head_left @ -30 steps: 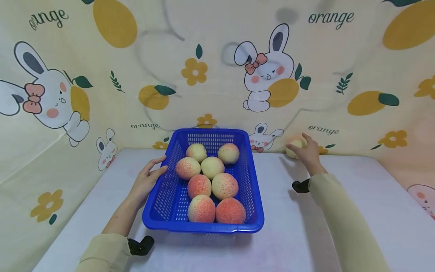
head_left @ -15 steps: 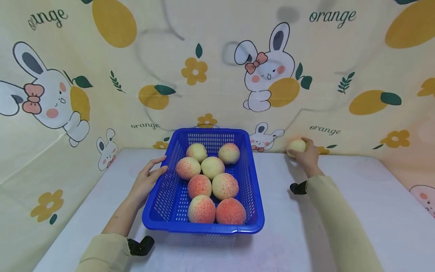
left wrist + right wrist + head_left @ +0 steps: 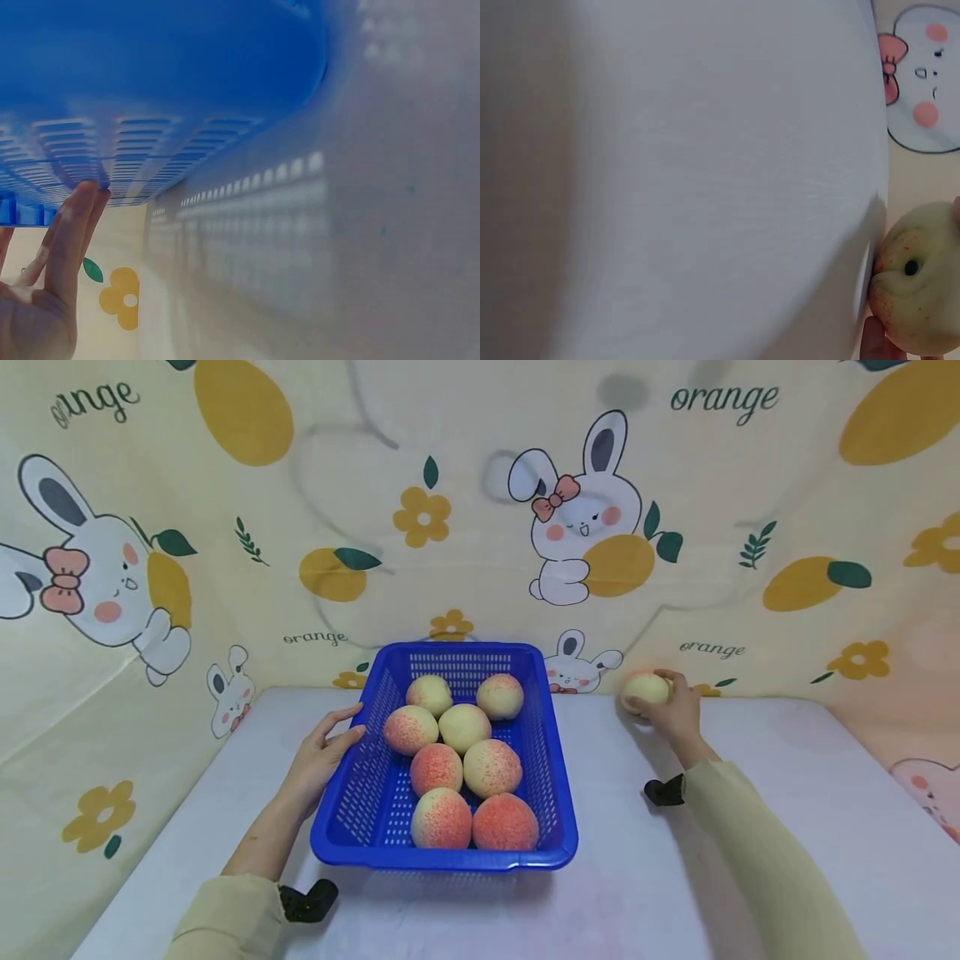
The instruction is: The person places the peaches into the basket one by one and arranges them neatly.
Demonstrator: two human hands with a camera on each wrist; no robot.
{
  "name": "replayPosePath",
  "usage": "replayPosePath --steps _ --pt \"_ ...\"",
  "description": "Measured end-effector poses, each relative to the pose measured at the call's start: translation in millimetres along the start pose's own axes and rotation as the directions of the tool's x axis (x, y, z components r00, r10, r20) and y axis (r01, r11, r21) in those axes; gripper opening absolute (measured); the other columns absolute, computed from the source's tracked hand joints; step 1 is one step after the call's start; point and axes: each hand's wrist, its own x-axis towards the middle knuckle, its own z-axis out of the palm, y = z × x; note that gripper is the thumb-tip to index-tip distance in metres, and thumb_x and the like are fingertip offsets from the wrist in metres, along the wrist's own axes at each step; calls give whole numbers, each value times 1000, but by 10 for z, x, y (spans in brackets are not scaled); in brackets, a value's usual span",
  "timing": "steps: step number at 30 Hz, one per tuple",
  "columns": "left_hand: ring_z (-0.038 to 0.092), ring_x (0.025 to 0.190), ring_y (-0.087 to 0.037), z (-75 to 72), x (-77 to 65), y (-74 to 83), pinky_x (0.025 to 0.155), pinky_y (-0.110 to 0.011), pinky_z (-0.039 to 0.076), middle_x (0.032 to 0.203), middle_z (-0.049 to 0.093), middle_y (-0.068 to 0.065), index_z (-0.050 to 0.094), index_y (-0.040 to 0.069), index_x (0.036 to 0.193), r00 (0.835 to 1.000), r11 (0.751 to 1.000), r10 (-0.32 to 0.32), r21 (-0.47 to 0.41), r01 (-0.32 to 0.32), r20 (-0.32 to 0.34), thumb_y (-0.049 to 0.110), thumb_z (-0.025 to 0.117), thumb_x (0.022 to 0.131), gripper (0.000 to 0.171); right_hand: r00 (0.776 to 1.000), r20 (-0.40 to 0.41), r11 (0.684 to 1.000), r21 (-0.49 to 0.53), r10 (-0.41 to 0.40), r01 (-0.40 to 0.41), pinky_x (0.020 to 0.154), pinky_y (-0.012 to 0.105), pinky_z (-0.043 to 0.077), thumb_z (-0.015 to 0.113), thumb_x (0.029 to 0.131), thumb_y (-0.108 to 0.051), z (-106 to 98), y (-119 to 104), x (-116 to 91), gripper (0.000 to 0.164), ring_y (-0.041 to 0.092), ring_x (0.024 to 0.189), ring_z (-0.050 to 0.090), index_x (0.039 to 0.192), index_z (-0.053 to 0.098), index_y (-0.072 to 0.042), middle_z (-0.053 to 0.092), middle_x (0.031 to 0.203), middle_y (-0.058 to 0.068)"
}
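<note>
A blue plastic basket [image 3: 444, 859] with slotted sides holds several yellow and red peaches [image 3: 491, 768]. My left hand [image 3: 311, 768] is at its left side, fingertips against the rim and outer wall. In the left wrist view, straight fingers [image 3: 71, 232] reach up along the slotted wall. At the back of the table, right of the basket, my right hand [image 3: 678, 717] holds a pale yellow peach [image 3: 647, 691] between thumb and fingers. In the right wrist view this peach [image 3: 919, 281] shows its stem hollow and red specks; most of the hand is cut off there.
A white table [image 3: 607, 877] carries everything. Close behind it hangs a cream cloth [image 3: 465, 577] printed with rabbits and oranges, which also covers the left and right sides. A black strap piece [image 3: 309, 902] sticks out at the left wrist, another [image 3: 664, 792] at the right.
My right hand has come down a little and settled its fingers around the pale peach at the back. The left hand and basket keep their places; the head view has shifted slightly.
</note>
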Motion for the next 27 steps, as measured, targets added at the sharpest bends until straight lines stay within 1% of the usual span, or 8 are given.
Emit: replayPosePath --steps 7,13,19,23,27 --pt "70 92 -19 5 -13 7 74 -30 58 132 54 -27 35 24 148 1000 1000 8 6 -8 3 38 49 100 52 999 24 999 -21 -34 35 107 60 30 73 85 -28 -21 11 -143 80 44 129 30 148 28 -11 22 146 29" --pt "70 92 -20 10 -17 13 74 -31 58 133 54 -27 34 25 149 1000 1000 -1 8 1 -1 38 48 100 52 995 32 994 -42 -99 100 106 60 32 73 85 -25 -50 21 -244 77 45 130 31 146 31 -7 26 146 31" --pt "70 93 -20 9 -14 18 75 -31 58 133 54 -27 34 26 148 1000 1000 -8 21 8 -10 40 49 99 53 994 61 994 -58 -89 92 105 61 34 73 85 -26 -66 44 -321 78 45 130 31 147 30 -7 26 145 30" --pt "70 93 -21 7 -11 16 74 -31 58 133 54 -28 34 26 148 1000 1000 -1 22 1 -6 40 49 99 53 990 74 991 -59 -119 124 102 57 38 73 85 -25 -73 56 -383 76 43 126 35 146 31 -7 28 143 30" --pt "70 94 -21 9 -16 17 75 -31 58 134 53 -27 34 26 149 1000 1000 0 29 0 -6 40 49 100 53 984 97 985 -66 -152 158 95 51 41 73 85 -26 -72 50 -473 75 42 122 38 145 33 -7 30 141 30"
